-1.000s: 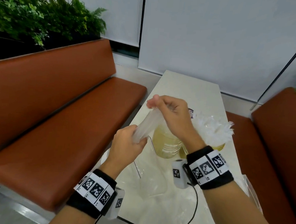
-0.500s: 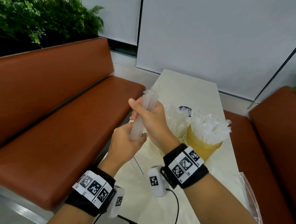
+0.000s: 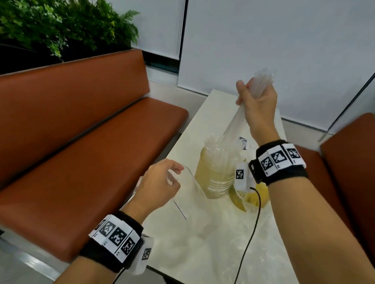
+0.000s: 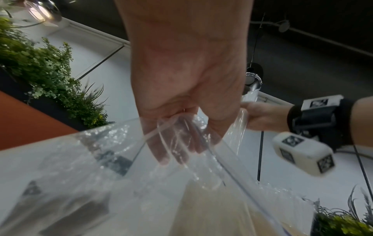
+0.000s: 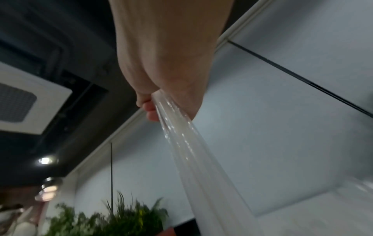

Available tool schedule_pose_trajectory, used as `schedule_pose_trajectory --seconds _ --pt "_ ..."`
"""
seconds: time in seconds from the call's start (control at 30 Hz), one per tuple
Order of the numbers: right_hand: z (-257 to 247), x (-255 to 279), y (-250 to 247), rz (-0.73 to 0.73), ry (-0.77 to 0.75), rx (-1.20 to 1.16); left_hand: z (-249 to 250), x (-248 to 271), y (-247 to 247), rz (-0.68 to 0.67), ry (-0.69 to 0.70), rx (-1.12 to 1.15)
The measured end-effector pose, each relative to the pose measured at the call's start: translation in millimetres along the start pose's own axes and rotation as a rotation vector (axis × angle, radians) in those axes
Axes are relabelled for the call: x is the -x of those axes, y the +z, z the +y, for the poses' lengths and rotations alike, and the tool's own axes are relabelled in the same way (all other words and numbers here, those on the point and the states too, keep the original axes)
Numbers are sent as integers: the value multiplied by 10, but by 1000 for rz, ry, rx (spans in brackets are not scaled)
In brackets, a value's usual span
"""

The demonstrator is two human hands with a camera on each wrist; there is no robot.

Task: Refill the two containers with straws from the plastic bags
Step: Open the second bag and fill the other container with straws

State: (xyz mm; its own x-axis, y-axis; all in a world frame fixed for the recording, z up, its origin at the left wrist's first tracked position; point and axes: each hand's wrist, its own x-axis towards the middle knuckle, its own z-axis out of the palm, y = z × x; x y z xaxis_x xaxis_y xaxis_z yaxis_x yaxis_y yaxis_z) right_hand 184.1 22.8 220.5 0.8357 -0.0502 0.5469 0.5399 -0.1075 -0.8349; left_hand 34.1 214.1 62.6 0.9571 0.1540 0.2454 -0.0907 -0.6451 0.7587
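From the head view: right hand [image 3: 257, 103] is up at twelve o'clock above the near container [image 3: 215, 176], fingers wrapped round a bundle of straws [image 3: 235, 120]. The bundle slants down, its lower end just over the straws already standing in that container; held high like that, I'd say, so the ends can drop straight into the mouth. At eight o'clock from the container, left hand [image 3: 159, 183] pinches the top edge of an emptied plastic bag [image 3: 192, 194], lifted off the counter [image 3: 200, 246], likely to keep it clear of the pour. The second container [image 3: 256, 194], yellowish, sits just beside the first at three o'clock, half hidden behind the right wrist.

Left wrist view: fingers [image 4: 175, 143] curled round gathered clear film, the bag [image 4: 101, 167] spreading out below. No straws show inside it. Right hand [image 4: 260, 116] visible at three o'clock, gripping the bundle.

Right wrist view: fist [image 5: 161, 89] closed tight on the straws [image 5: 193, 151], which run away toward five o'clock. Container isn't in this shot.
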Motion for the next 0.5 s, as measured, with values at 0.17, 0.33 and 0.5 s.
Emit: schedule_pose_trajectory --seconds 0.17,0.33,0.5 --pt "517 129 63 -33 108 34 -25 4 -22 6 16 30" --pt "637 102 88 -25 120 21 -41 6 -36 24 32 74" --pt "598 9 103 -27 97 -9 -31 -5 -42 44 37 105"
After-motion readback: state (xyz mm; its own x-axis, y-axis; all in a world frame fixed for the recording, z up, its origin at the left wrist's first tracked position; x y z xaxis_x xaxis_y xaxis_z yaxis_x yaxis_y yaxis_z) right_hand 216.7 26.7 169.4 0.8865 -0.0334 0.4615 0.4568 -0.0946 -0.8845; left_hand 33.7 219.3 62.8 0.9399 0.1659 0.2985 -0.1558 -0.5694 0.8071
